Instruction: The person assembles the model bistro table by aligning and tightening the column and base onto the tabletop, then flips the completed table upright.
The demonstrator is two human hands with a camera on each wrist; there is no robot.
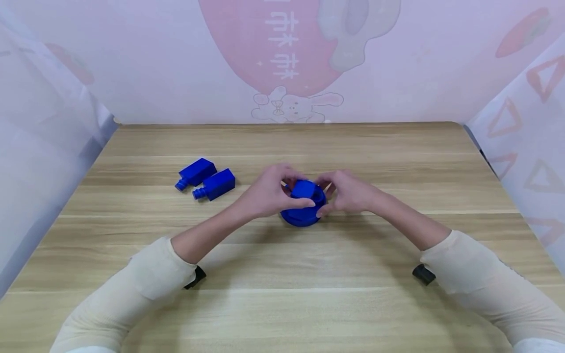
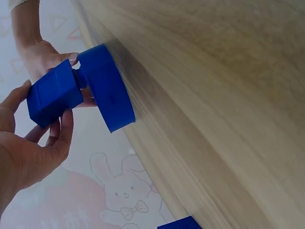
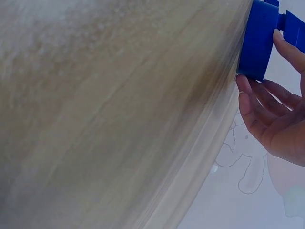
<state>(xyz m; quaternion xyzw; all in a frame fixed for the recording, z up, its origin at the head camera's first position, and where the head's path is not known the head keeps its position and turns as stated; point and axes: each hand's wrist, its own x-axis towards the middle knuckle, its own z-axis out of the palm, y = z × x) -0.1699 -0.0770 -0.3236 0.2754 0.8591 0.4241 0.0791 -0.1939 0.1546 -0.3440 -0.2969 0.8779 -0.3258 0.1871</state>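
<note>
Left fingers (image 2: 66,131) pinch a blue block (image 2: 55,93); right fingers (image 3: 289,51) hold the round base (image 3: 259,45).

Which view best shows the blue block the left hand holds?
Left wrist: the blue block shows nearly whole, down to its neck. Head shows mainly its top, partly behind the left hand; right wrist, only a cropped part at the right edge.

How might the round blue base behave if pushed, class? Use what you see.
The base would probably slide rather than tip: it sits low and wide on the table. It is likely stiff, as its wall looks crisp and undented. The block above it, held by the left hand, might make it less steady.
</note>
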